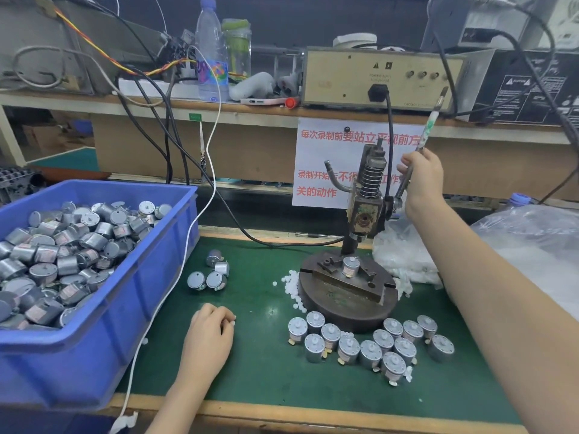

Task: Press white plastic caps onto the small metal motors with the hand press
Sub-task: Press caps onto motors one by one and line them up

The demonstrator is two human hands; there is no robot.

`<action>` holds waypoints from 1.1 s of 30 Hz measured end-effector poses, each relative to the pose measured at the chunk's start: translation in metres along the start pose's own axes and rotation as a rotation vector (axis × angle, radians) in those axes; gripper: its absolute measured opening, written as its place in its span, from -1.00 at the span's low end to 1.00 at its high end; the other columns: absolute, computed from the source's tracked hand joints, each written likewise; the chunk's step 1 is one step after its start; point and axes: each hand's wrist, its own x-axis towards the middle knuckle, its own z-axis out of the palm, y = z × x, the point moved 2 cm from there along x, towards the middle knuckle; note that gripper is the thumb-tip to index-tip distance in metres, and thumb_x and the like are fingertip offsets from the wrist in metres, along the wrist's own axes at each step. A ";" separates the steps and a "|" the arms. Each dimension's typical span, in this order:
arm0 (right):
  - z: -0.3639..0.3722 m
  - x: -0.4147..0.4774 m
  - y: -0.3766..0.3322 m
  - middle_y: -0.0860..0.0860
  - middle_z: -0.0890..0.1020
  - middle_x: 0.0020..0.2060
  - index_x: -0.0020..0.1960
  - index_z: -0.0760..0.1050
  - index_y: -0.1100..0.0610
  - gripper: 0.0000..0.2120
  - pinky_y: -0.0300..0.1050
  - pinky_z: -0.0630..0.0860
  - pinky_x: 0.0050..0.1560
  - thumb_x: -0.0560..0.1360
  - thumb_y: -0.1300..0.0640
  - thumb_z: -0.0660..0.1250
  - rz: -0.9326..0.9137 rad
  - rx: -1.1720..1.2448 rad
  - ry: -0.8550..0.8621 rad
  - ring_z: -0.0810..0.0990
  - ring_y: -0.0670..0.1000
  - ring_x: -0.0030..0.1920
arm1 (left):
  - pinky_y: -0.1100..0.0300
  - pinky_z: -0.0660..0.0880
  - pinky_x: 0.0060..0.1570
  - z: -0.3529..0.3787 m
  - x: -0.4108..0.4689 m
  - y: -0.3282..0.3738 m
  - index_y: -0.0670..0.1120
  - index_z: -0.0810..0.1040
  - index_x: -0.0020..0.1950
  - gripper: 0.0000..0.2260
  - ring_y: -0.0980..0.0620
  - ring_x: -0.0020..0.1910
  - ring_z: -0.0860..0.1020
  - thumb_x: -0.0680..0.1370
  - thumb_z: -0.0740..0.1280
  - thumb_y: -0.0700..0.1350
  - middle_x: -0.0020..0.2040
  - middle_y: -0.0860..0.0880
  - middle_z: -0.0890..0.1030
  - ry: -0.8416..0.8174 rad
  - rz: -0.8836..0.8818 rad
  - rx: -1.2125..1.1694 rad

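Note:
The hand press (365, 211) stands on a round dark base (347, 303) on the green mat. A small metal motor (351, 265) with a white cap on top sits in the fixture under the ram. My right hand (423, 180) grips the press lever (430, 126), which is raised. My left hand (211, 327) rests on the mat with fingers curled, pinching a white cap (232, 322) at the fingertips. Loose white caps (291, 285) lie left of the base. Several capped motors (369, 343) stand in front of it. Uncapped motors (209, 272) lie nearby.
A blue bin (150, 277) full of motors fills the left side. A clear bag of caps (404, 255) lies right of the press, with more plastic at the far right. Cables cross the mat's back; a white cable (188, 245) runs beside the bin. A shelf holds bottles and a power supply (379, 78).

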 end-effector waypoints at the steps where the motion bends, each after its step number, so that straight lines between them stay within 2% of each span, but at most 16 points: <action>1: -0.002 -0.003 -0.001 0.00 0.51 0.04 0.39 0.28 0.12 -0.57 -0.24 0.44 -0.11 0.53 0.21 0.19 -0.039 0.006 -0.010 0.50 -0.08 -0.10 | 0.24 0.25 -0.17 0.000 0.000 0.000 -0.02 0.49 -0.18 -0.84 0.06 -0.09 0.35 0.51 0.25 -0.27 -0.21 0.09 0.38 0.003 -0.001 0.000; 3: -0.005 -0.010 -0.005 -0.04 0.50 -0.13 0.27 0.34 0.06 -0.67 -0.25 0.47 -0.16 0.52 0.22 0.20 -0.120 0.017 -0.015 0.46 -0.11 -0.25 | 0.24 0.24 -0.18 0.000 0.000 0.000 -0.05 0.53 -0.17 -0.86 0.06 -0.09 0.35 0.51 0.26 -0.27 -0.21 0.09 0.38 0.010 0.002 0.007; 6: -0.010 -0.029 -0.003 -0.04 0.43 -0.23 -0.02 0.35 0.00 -0.87 -0.16 0.48 -0.05 0.53 0.22 0.18 -0.210 0.008 -0.024 0.43 -0.10 -0.28 | 0.24 0.26 -0.18 0.001 0.001 0.000 -0.10 0.57 -0.13 -0.89 0.06 -0.10 0.36 0.51 0.27 -0.24 -0.20 0.08 0.40 0.011 0.004 0.026; 9: -0.019 -0.053 0.016 -0.09 0.41 -0.24 -0.15 0.28 -0.03 -0.82 -0.14 0.43 -0.01 0.55 0.23 0.15 -0.312 -0.074 -0.009 0.43 -0.08 -0.21 | 0.22 0.29 -0.17 0.002 0.001 0.000 -0.09 0.57 -0.14 -0.91 0.05 -0.10 0.37 0.50 0.28 -0.23 -0.20 0.09 0.40 0.015 -0.003 0.029; 13: -0.022 -0.064 0.026 -0.09 0.44 -0.21 -0.15 0.31 -0.05 -0.82 -0.40 0.41 -0.09 0.55 0.20 0.17 -0.313 -0.010 0.009 0.44 -0.10 -0.16 | 0.21 0.29 -0.18 0.003 0.001 0.000 -0.04 0.53 -0.17 -0.88 0.06 -0.10 0.37 0.51 0.28 -0.22 -0.21 0.13 0.39 0.013 0.000 0.033; 18: -0.016 -0.065 0.026 -0.08 0.42 -0.16 -0.11 0.30 -0.02 -0.79 -0.39 0.42 0.01 0.55 0.29 0.17 -0.310 0.034 0.027 0.44 -0.24 -0.17 | 0.22 0.26 -0.21 0.001 0.000 0.003 0.00 0.50 -0.19 -0.87 0.07 -0.11 0.37 0.50 0.29 -0.22 -0.23 0.14 0.38 0.016 -0.007 0.034; 20: -0.019 -0.067 0.029 -0.06 0.45 -0.06 0.00 0.32 0.02 -0.80 -0.41 0.42 0.09 0.54 0.32 0.18 -0.335 0.028 0.014 0.47 -0.29 -0.09 | 0.23 0.28 -0.19 0.001 0.000 0.003 -0.03 0.53 -0.16 -0.91 0.06 -0.09 0.38 0.50 0.30 -0.20 -0.21 0.13 0.39 0.014 0.003 0.036; 21: -0.022 -0.068 0.033 -0.05 0.46 0.01 0.08 0.32 0.05 -0.79 -0.42 0.41 0.12 0.54 0.32 0.18 -0.327 0.000 0.032 0.48 -0.25 0.01 | 0.23 0.28 -0.18 0.001 0.000 0.002 -0.05 0.56 -0.14 -0.94 0.05 -0.09 0.39 0.50 0.31 -0.19 -0.20 0.12 0.40 0.011 0.013 0.041; 23: -0.030 -0.073 0.051 -0.04 0.45 0.08 0.21 0.32 0.10 -0.75 -0.45 0.41 0.04 0.55 0.26 0.19 -0.228 -0.112 0.105 0.46 -0.13 0.09 | 0.22 0.30 -0.15 0.001 0.000 0.002 -0.09 0.58 -0.06 -0.95 0.04 -0.08 0.40 0.50 0.34 -0.16 -0.18 0.08 0.42 0.010 0.033 0.048; 24: -0.034 -0.075 0.064 -0.04 0.46 0.08 0.23 0.35 0.12 -0.75 -0.41 0.41 -0.05 0.55 0.22 0.18 -0.131 -0.200 0.119 0.47 -0.10 0.06 | 0.21 0.32 -0.14 0.001 0.000 0.003 -0.11 0.57 -0.03 -0.91 0.03 -0.09 0.40 0.49 0.36 -0.14 -0.18 0.06 0.42 0.016 0.042 0.048; 26: -0.038 -0.083 0.096 0.00 0.51 0.07 0.23 0.40 0.12 -0.75 -0.21 0.38 -0.17 0.56 0.16 0.15 0.086 -0.433 0.034 0.48 -0.09 -0.08 | 0.16 0.37 -0.10 0.000 -0.001 0.004 -0.14 0.56 0.02 -0.83 0.00 -0.11 0.40 0.47 0.40 -0.12 -0.19 0.04 0.41 0.032 0.063 0.067; 27: -0.038 -0.088 0.110 0.04 0.53 0.09 0.23 0.42 0.13 -0.73 -0.16 0.38 -0.16 0.55 0.16 0.15 0.141 -0.531 -0.031 0.50 -0.06 -0.09 | 0.13 0.37 -0.08 0.000 -0.001 0.005 -0.15 0.57 0.03 -0.80 -0.02 -0.12 0.40 0.46 0.42 -0.11 -0.19 0.03 0.41 0.037 0.076 0.093; 30: -0.030 -0.100 0.135 0.12 0.54 0.18 0.27 0.44 0.21 -0.67 -0.05 0.41 0.16 0.52 0.17 0.21 0.030 -0.734 -0.137 0.49 0.08 0.17 | 0.12 0.35 -0.05 0.000 -0.001 0.006 -0.16 0.57 0.03 -0.77 -0.03 -0.13 0.41 0.45 0.44 -0.08 -0.19 0.04 0.40 0.028 0.102 0.147; 33: -0.017 -0.101 0.140 0.16 0.52 0.20 0.28 0.44 0.23 -0.63 0.00 0.36 0.22 0.51 0.12 0.27 -0.105 -0.927 -0.193 0.46 0.14 0.22 | 0.17 0.32 -0.04 0.000 -0.002 0.006 -0.12 0.56 0.03 -0.80 0.02 -0.11 0.38 0.47 0.41 -0.06 -0.18 0.06 0.40 0.008 0.109 0.154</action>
